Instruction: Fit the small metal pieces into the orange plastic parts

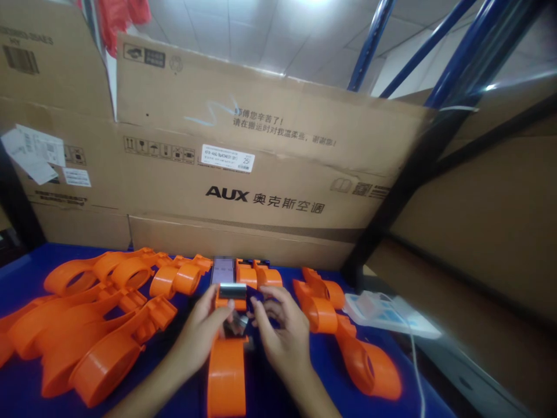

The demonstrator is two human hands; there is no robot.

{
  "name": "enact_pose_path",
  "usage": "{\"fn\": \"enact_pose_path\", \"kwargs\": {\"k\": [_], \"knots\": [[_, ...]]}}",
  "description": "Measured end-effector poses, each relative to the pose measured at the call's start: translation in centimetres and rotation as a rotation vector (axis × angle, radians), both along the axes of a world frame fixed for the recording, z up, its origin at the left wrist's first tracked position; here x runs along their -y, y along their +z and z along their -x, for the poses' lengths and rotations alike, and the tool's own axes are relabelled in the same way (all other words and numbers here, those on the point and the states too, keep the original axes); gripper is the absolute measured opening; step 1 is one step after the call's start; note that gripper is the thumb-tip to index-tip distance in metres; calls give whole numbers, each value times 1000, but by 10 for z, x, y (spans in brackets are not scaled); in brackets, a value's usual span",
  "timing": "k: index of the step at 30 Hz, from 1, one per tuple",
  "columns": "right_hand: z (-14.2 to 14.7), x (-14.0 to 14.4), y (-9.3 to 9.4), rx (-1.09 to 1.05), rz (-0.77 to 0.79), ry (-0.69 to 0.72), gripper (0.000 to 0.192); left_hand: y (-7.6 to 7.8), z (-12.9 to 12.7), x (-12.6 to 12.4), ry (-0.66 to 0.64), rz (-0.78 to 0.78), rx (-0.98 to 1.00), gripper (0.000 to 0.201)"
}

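Left hand (203, 328) grips a ringed orange holder (227, 371), probably plastic.

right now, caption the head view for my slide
Left hand holds an orange part, right hand close by; similar parts flank them.

- Between left fingers (221, 315) and right fingers (263, 320): the held part (226, 377).
- Left of both: many parts (56, 354) on the table (324, 363).
- Right: a smaller group (322, 314), then a cable (412, 342).
- Beyond: a phone (223, 271), two parts (246, 276) beside it, then cardboard (278, 180).
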State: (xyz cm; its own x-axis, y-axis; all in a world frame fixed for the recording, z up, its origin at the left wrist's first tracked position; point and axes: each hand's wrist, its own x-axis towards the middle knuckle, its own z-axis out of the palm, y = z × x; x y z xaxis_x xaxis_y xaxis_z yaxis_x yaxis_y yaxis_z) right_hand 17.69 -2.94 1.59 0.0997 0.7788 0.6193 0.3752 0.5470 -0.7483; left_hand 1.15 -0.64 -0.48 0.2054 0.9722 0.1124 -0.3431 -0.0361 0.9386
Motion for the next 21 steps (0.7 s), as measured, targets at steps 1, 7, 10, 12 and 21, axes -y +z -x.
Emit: {"fn": "enact_pose_path", "kwargs": {"k": [1, 7, 10, 12, 21], "knots": [[1, 1, 0, 14, -15, -5, 21, 0, 0, 0, 2, 8, 10, 28], [-1, -1, 3, 111, -107, 14, 7, -4, 1, -3, 8, 23, 69, 28], [-1, -2, 5, 129, -130, 9, 6, -5, 0, -2, 3, 28, 103, 28], [0, -1, 6, 122, -136, 9, 9, -5, 0, -2, 1, 38, 132, 29], [3, -2, 4, 161, -167, 67, 14, -2, 0, -2, 14, 21, 159, 24]]}}
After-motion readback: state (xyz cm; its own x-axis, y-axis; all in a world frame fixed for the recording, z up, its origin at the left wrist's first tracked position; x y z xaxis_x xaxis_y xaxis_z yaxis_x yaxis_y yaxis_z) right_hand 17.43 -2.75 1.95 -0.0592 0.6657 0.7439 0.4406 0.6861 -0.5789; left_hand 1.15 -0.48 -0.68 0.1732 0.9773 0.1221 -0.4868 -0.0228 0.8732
